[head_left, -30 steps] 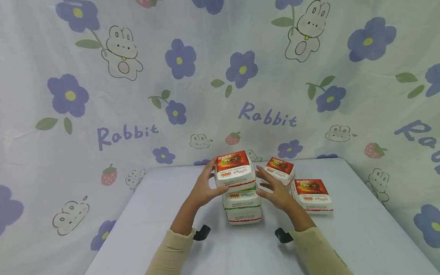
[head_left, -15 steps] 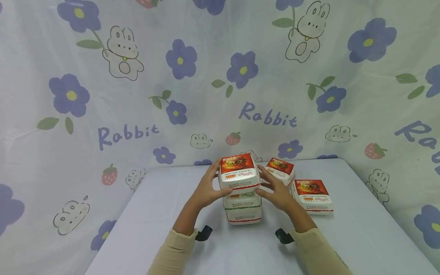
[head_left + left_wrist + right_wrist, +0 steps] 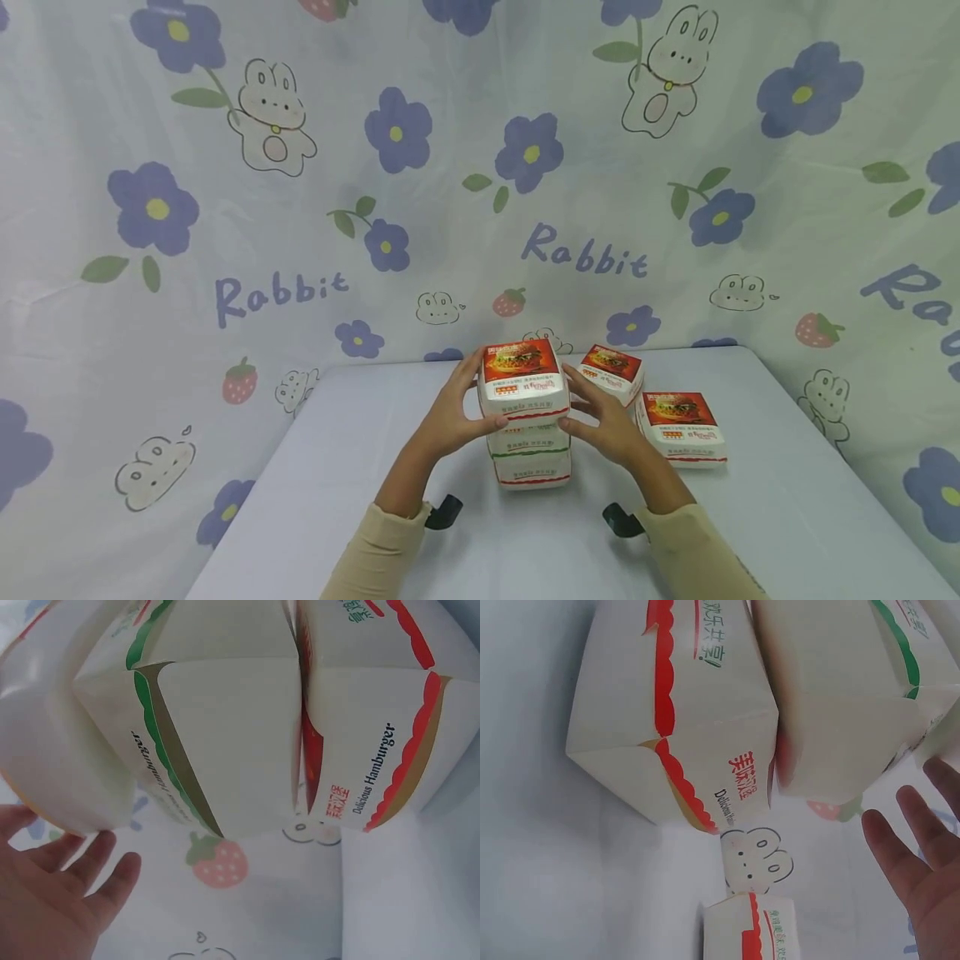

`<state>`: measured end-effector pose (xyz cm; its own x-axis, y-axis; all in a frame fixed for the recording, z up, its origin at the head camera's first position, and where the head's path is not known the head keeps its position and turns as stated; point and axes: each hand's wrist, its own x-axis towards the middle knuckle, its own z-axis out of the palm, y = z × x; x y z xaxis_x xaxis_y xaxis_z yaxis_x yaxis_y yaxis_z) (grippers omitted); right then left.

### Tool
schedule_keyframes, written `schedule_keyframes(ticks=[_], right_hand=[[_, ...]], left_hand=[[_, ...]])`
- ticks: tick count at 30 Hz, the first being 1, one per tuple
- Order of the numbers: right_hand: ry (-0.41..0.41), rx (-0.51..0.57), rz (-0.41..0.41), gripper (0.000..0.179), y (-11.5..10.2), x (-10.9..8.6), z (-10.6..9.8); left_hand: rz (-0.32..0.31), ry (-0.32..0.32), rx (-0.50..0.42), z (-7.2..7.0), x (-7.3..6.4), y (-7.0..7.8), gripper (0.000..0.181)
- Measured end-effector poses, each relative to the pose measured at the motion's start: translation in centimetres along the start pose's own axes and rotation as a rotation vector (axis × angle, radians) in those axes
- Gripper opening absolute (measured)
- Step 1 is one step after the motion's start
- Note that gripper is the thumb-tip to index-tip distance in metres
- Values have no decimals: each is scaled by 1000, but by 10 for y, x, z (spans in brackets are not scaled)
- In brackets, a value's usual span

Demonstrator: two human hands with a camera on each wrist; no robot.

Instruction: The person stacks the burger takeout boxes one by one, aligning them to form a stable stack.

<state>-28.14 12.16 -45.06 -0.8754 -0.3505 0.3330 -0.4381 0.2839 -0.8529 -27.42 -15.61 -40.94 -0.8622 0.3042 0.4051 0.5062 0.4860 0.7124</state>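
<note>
Remotely, I logged: left hand [image 3: 448, 418] and right hand [image 3: 609, 423], both gripping one red-topped box [image 3: 523, 381] from opposite sides. It was directly above a green-trimmed box [image 3: 529, 442], which stood on a red-trimmed box [image 3: 533, 471]. To their right, one nearer burger box [image 3: 681, 427] and one farther burger box [image 3: 612, 371] rested on the white table [image 3: 322, 500].

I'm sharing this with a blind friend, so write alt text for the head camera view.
A person's left hand grips a red-topped burger box over two stacked boxes on a white table, with the right hand at its other side. Two more boxes sit to the right, before a rabbit-and-flower backdrop.
</note>
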Motion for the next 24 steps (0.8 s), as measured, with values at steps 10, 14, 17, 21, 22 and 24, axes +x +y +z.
schedule_keyframes(ticks=[10, 14, 17, 21, 22, 24], right_hand=[[17, -16, -31, 82, -2, -7, 0], [11, -16, -9, 83, -2, -8, 1], [10, -18, 4, 85, -2, -9, 2], [10, -9, 2, 87, -2, -9, 2], [9, -9, -3, 86, -2, -9, 2], [10, -6, -12, 86, -1, -9, 3]], left_hand=[[11, -14, -4, 2, -4, 1, 104], [17, -15, -11, 2, -5, 0, 104], [15, -17, -13, 4, -6, -1, 104], [3, -16, -12, 5, -6, -4, 102], [-1, -15, -8, 6, -6, -4, 102], [-6, -12, -5, 6, -6, -4, 101]])
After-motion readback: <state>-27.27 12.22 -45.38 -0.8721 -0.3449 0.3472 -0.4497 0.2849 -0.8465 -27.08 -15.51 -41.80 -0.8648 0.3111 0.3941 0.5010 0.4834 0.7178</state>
